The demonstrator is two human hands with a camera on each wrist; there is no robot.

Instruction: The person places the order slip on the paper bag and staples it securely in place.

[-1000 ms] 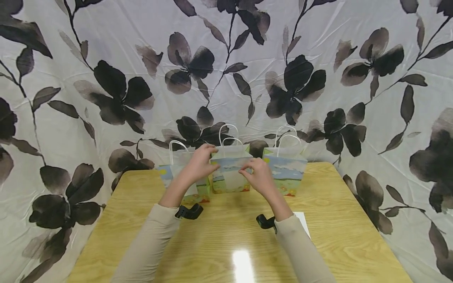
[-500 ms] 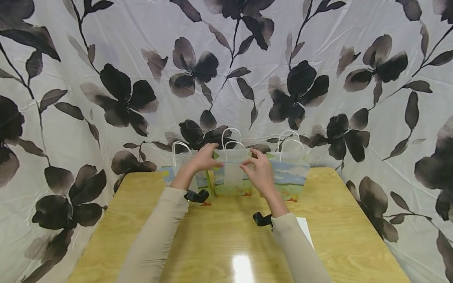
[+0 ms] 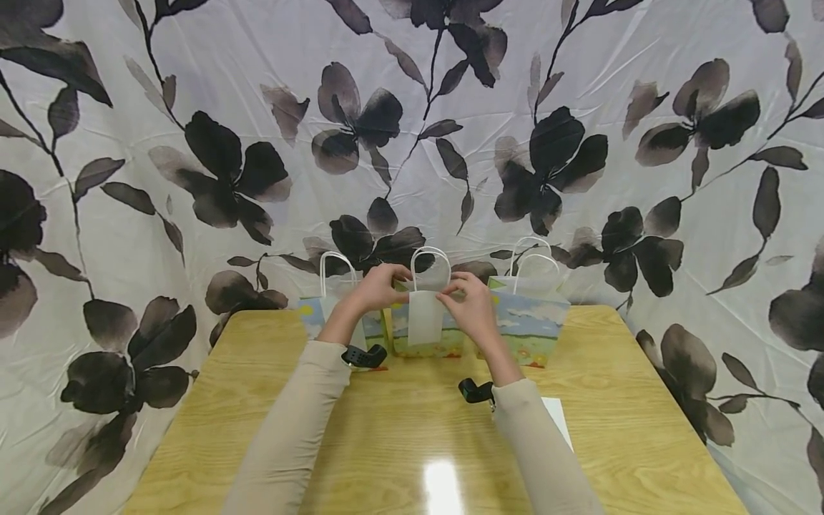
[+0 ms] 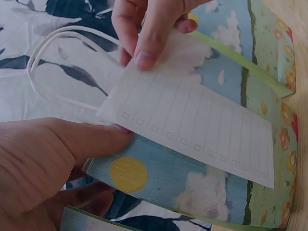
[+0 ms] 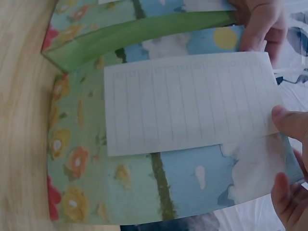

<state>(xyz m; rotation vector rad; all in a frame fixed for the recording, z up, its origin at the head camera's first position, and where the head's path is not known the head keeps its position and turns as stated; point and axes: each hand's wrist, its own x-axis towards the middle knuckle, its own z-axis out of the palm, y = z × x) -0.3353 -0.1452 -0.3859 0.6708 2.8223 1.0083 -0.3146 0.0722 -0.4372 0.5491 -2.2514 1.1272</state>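
A paper gift bag (image 3: 455,345) with a sky-and-flower print and white twisted handles stands in the middle of the table. Against its front lies a lined checklist sheet (image 3: 425,319), its upper edge by the bag's rim. My left hand (image 3: 380,289) grips the bag's rim on the left; in the left wrist view, the thumb (image 4: 103,139) lies on the printed front beside the sheet's corner and the fingers are partly hidden behind. My right hand (image 3: 473,309) pinches the sheet's upper edge against the bag, its thumb (image 5: 288,122) on the paper.
A matching bag (image 3: 310,315) stands at the left, with a white sheet on its front and partly behind my left arm. Another such bag (image 3: 531,325) stands at the right. White paper (image 3: 558,422) lies by my right sleeve. A floral cloth (image 3: 257,86) hangs behind the table.
The sheet has come up to the bag's rim, and the bag's two handles now line up. My right fingers have moved up to the rim; the left hand keeps its place at the bag.
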